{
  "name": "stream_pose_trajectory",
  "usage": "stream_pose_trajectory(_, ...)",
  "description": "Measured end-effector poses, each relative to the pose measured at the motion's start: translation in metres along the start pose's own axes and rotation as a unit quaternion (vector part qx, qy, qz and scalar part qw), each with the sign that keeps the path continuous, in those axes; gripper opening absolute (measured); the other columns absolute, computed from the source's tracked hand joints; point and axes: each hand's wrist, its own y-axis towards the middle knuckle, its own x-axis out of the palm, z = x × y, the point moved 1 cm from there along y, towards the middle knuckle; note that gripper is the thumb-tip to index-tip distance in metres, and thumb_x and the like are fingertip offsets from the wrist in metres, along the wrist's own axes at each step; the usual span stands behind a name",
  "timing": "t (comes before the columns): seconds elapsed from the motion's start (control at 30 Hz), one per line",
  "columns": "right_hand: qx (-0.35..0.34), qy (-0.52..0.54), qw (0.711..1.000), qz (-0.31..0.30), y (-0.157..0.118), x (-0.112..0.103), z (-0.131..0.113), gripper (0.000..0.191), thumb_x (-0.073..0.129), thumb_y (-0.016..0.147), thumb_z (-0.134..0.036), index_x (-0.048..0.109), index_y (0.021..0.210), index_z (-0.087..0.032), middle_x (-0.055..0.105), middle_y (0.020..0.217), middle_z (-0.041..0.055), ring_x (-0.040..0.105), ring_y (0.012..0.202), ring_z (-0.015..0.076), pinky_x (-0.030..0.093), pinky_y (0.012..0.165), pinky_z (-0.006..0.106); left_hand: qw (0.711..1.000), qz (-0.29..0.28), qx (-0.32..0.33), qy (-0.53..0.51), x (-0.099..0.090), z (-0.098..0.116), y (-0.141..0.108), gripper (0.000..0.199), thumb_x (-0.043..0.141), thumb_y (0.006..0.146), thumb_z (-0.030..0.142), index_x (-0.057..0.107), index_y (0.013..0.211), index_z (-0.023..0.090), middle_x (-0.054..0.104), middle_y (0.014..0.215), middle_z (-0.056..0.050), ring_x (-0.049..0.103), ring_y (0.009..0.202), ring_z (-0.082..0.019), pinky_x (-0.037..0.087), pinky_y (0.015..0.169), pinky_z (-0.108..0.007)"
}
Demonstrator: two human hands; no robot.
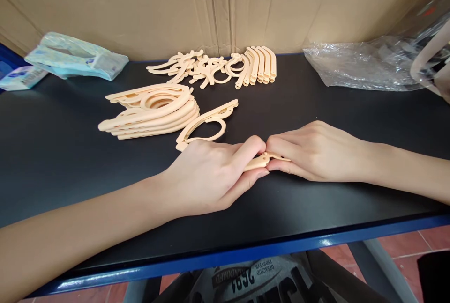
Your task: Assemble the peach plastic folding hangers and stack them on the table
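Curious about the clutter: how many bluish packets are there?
2: a larger packet at the back left, and a smaller packet beside it, by the left picture edge. More could be hidden.

You hold a cream plastic hanger arm just right of the frame's centre, nearly level, its holed end meeting a slim matching piece, both largely hidden.

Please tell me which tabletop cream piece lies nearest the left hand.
The single looped piece beyond the left hand; the stack and rear pile lie farther.
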Motion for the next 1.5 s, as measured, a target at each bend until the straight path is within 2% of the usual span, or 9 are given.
stream_pose_trajectory(0.3,-0.006,0.009,1.000,-0.014,0.0003,-0.0026,0.0023,0.035,0.032,0.105,-0.041,0.043,0.080,-0.020,0.047,0.063,-0.0041,0.036,0.049,0.0095,0.021,0.046,0.025,1.000,-0.022,-0.011,-0.004,-0.0020,0.0015,0.0040,0.019,0.042,0.101,0.031,0.052,0.102,0.016,0.067,0.071,0.006,0.063,0.054,-0.012,0.026,0.042,-0.025)
stream_pose_trajectory(0.57,-0.020,0.002,1.000,-0.011,-0.0014,-0.0016,0.0042,0.029,0.037,0.103,-0.034,0.037,0.077,-0.021,0.037,0.062,-0.0058,0.028,0.049,0.0093,0.019,0.047,0.026,0.999,-0.031,0.012,0.004,-0.0021,0.0008,0.0015,0.015,0.045,0.098,0.028,0.050,0.088,0.018,0.064,0.072,0.006,0.059,0.053,-0.012,0.021,0.041,-0.027)
stream_pose_trajectory(1.5,-0.023,0.020,0.999,-0.028,0.0003,-0.0032,0.0055,0.028,0.038,0.103,-0.031,0.038,0.077,-0.021,0.038,0.065,-0.0053,0.028,0.052,0.0095,0.020,0.048,0.025,0.999,-0.033,0.015,-0.005,-0.0012,0.0010,0.0023,0.017,0.044,0.100,0.029,0.052,0.090,0.018,0.058,0.068,0.007,0.055,0.051,-0.012,0.029,0.043,-0.028)
